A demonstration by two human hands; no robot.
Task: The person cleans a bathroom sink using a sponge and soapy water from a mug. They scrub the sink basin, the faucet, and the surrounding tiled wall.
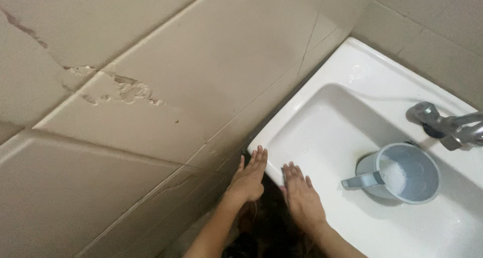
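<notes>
both hands sit low in the middle of the frame, fingers straight and held together, gripping nothing. left hand (249, 175) stands flat against the outer side of the white sink (302, 112), fingertips at its corner. right hand (300, 193) lies palm down on the sink's near rim, just beside the left, forearm running to the bottom edge. right of it, in the basin, stands a grey-blue jug (402, 172) under a metal tap (448, 124). cracked beige tiles (126, 92) fill the left.

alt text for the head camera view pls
Two bare hands, left hand and right hand, rest flat on the corner rim of a white ceramic sink. Inside sits a grey plastic jug under a metal tap, beside beige wall tiles.
</notes>
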